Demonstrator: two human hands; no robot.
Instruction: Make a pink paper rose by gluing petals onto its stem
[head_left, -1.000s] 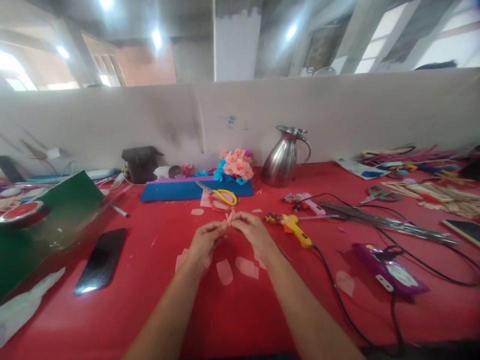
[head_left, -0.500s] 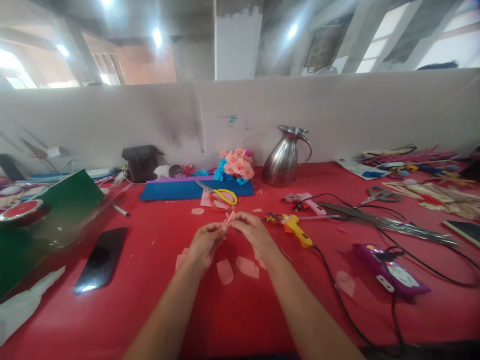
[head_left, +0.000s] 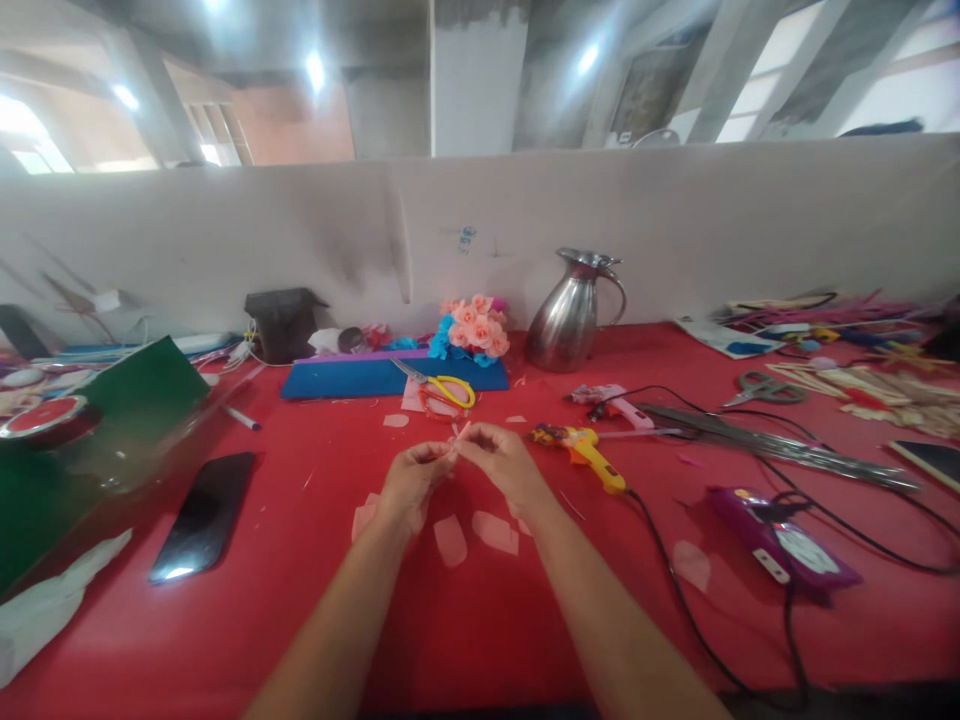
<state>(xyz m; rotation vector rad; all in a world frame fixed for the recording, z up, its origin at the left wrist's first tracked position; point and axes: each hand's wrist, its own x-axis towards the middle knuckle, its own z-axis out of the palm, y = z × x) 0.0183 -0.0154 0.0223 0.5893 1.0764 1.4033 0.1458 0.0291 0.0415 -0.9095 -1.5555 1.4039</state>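
Both hands meet above the middle of the red table, fingertips pinched together on a small pink paper petal (head_left: pixel 464 430). My left hand (head_left: pixel 417 484) grips its lower end, and my right hand (head_left: pixel 501 462) pinches it from the other side; the fingers hide much of it. Under and around the hands lie several cut pink paper pieces (head_left: pixel 450 541). Just beyond the fingertips, yellow-handled scissors (head_left: pixel 452 392) rest on pink paper, partly over a blue sheet (head_left: pixel 337 380). A bunch of pink and blue paper flowers (head_left: pixel 477 330) stands behind them.
To the right are a yellow glue gun (head_left: pixel 592 460), a pink glue gun (head_left: pixel 626 408), trailing cords and a purple power strip (head_left: pixel 784 540). A steel jug (head_left: pixel 566 320) stands at the back. A phone (head_left: pixel 202 517) and green sheet (head_left: pixel 150 410) lie left.
The fingers have shifted slightly around the pink petal, which now shows less above the fingertips. Both hands stay together in nearly the same place.
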